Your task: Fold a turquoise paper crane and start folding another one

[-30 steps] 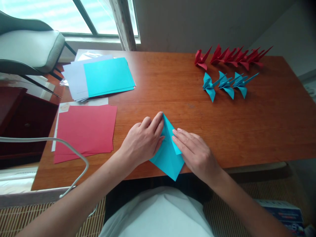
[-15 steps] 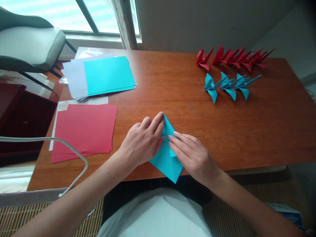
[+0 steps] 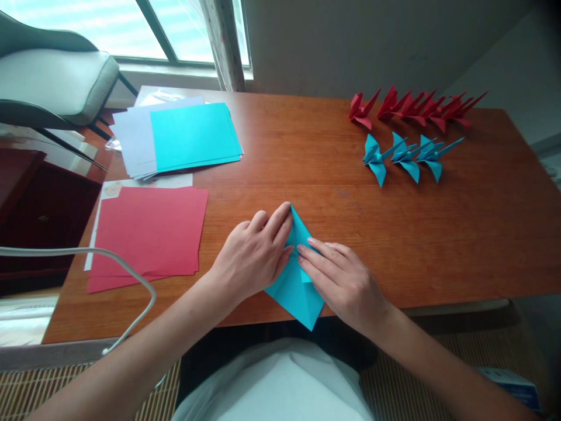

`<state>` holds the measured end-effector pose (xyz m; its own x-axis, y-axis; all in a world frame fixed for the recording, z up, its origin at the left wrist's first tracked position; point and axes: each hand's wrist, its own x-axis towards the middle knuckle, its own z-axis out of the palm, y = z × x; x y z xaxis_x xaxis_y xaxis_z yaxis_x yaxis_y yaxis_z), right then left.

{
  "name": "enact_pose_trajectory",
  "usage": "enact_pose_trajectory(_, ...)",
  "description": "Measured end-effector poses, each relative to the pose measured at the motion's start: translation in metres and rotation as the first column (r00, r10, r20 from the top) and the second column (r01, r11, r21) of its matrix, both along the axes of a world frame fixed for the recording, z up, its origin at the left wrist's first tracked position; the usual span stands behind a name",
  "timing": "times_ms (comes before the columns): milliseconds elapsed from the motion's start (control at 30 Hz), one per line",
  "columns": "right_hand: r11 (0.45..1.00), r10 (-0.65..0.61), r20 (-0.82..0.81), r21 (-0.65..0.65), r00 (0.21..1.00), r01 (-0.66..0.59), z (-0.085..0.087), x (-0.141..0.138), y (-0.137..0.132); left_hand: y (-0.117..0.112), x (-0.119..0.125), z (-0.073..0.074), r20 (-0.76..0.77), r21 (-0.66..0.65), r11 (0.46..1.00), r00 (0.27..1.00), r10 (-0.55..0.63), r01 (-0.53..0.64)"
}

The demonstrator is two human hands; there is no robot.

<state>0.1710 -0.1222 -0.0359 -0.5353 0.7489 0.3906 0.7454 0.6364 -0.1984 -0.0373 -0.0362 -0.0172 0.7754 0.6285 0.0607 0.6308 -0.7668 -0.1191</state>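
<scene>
Here | left hand [image 3: 254, 257], right hand [image 3: 346, 278] — fingers [image 3: 279, 218] unclenched, pressing folded blue paper [image 3: 294, 293] | box [image 3: 511, 380] — print unreadable

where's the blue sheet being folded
In the head view, the folded blue sheet lies below centre at the near edge of the table, partly under the left hand and the right hand, with the red sheets off to the left.

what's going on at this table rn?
A person is folding paper by hand. The left hand rests at the far corner of a partly folded blue sheet; the right hand lies flat over its right-side flap. The sheet's near corner overhangs the table. At far right, three blue paper cranes sit in front of a row of red paper cranes.
</scene>
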Motion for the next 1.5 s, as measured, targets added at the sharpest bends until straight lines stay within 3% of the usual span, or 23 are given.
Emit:
enact_pose_trajectory(267, 1.000, 0.003, -0.028, 0.003, 1.000, -0.003, -0.002, 0.000, 0.001, -0.016, -0.003, 0.005, 0.103, 0.126, 0.992, 0.995, 0.015, -0.028)
enact_pose_trajectory(433, 1.000, 0.000, -0.035, 0.003, 0.999, 0.000, -0.003, 0.000, 0.000, -0.024, -0.007, 0.006, 0.094, 0.009, 0.994, 0.989, -0.113, 0.113)
enact_pose_trajectory(1067, 0.998, -0.003, -0.175, 0.063, 0.985, 0.014, 0.003, 0.003, -0.003, -0.021, -0.011, -0.002, 0.129, -0.039, 0.994, 0.987, -0.097, 0.103)
enact_pose_trajectory(1300, 0.996, -0.078, -0.265, 0.022, 0.961, 0.087, 0.009, 0.009, -0.013, -0.022, -0.011, 0.001, 0.122, -0.060, 0.994, 0.989, -0.083, 0.091)
enact_pose_trajectory(1500, 0.965, -0.263, -0.366, -0.104, 0.893, 0.241, 0.009, 0.009, -0.005, -0.021, -0.011, 0.001, 0.123, -0.065, 0.994, 0.989, -0.083, 0.091)
